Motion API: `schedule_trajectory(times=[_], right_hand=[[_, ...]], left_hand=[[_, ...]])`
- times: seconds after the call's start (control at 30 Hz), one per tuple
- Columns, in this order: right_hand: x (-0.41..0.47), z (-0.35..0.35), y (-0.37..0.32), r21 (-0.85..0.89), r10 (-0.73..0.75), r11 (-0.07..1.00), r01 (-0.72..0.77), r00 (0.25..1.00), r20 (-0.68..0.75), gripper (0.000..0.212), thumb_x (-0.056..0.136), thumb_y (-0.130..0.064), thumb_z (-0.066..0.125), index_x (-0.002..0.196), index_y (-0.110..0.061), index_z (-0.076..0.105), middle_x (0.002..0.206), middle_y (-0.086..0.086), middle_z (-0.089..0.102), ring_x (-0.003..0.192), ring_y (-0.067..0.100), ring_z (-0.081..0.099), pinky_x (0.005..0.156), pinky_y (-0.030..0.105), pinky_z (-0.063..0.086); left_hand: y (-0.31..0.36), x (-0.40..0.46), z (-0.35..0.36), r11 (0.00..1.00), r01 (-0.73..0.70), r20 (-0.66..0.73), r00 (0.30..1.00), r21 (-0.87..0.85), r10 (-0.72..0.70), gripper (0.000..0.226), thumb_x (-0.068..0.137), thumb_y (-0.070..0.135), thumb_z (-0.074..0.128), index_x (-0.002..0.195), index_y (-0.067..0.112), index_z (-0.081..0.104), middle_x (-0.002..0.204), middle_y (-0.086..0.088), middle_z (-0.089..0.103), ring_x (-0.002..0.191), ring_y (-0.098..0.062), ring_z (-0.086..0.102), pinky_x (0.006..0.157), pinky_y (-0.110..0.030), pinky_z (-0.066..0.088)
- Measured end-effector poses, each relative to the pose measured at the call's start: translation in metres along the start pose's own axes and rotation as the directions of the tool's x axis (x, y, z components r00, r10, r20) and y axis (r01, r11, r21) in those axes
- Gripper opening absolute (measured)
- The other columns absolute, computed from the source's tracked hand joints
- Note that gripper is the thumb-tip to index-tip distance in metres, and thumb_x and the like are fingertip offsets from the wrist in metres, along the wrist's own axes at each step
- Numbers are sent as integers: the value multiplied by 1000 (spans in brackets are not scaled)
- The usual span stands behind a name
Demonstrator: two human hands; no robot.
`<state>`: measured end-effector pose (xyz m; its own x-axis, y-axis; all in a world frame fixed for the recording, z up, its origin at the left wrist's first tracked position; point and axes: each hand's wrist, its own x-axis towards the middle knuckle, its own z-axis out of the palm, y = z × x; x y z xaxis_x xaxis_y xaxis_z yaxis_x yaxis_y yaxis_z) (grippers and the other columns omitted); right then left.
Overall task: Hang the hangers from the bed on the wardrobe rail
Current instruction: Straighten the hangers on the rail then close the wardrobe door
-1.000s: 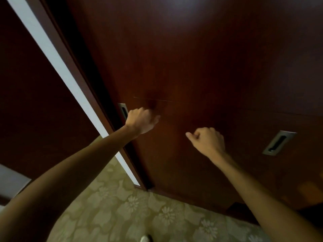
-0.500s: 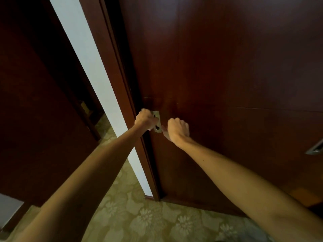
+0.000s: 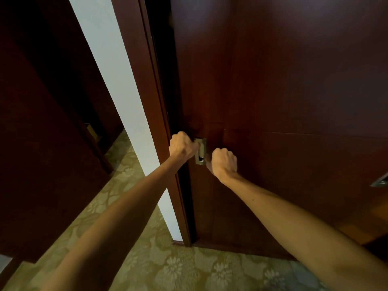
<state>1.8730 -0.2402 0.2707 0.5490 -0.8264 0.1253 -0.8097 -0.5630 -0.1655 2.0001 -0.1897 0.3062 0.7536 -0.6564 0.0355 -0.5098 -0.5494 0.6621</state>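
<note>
A dark wooden sliding wardrobe door (image 3: 273, 80) fills the view ahead. Near its left edge is a recessed metal handle (image 3: 202, 152). My left hand (image 3: 182, 145) reaches in from the left and its curled fingers hook into that handle. My right hand (image 3: 224, 162) is a closed fist pressed against the door just right of the handle, thumb side toward the handle's lower edge. A narrow dark gap (image 3: 163, 59) shows between the door's edge and the wardrobe frame. No hangers, bed or rail are in view.
A second recessed handle (image 3: 381, 182) shows at the right edge. A white wall strip (image 3: 117, 91) runs left of the frame, with another dark wooden panel (image 3: 42, 143) beyond it. Patterned green carpet (image 3: 168, 265) covers the floor.
My right hand has moved left across the door to the handle. My left hand has hooked into the handle. Over the last half second both hands barely moved.
</note>
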Motion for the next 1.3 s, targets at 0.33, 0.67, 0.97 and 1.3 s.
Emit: schedule_trajectory(times=[0.33, 0.67, 0.97, 1.3], right_hand=[[4, -9, 21, -31, 67, 997, -68, 997, -25, 27, 97, -35, 58, 99, -12, 71, 98, 7, 72, 93, 28, 69, 75, 37, 51], [8, -11, 36, -163, 87, 983, -87, 996, -5, 33, 103, -31, 43, 108, -12, 70, 102, 7, 72, 97, 27, 69, 77, 38, 51], [5, -11, 66, -132, 62, 989, -65, 998, -29, 51, 99, -53, 44, 90, -13, 74, 87, 6, 72, 81, 26, 71, 65, 34, 47], [2, -21, 107, -138, 53, 989, -59, 997, -49, 57, 98, -59, 44, 80, -13, 73, 77, 6, 72, 72, 26, 71, 63, 35, 54]], left_hand=[[13, 16, 11, 918, -336, 177, 937, 209, 303, 44, 82, 57, 68, 92, 14, 70, 78, 3, 64, 63, -13, 59, 52, -25, 47], [32, 25, 31, 863, -441, 278, 885, 248, 372, 82, 59, 92, 58, 94, 19, 72, 78, 4, 71, 67, -14, 68, 65, -37, 62], [53, 19, 47, 854, -471, 346, 857, 223, 382, 67, 71, 77, 70, 74, 10, 62, 69, -3, 65, 60, -19, 65, 61, -37, 60], [88, 8, 74, 803, -542, 376, 818, 249, 435, 63, 76, 74, 69, 74, 11, 60, 70, -2, 63, 62, -17, 63, 62, -36, 60]])
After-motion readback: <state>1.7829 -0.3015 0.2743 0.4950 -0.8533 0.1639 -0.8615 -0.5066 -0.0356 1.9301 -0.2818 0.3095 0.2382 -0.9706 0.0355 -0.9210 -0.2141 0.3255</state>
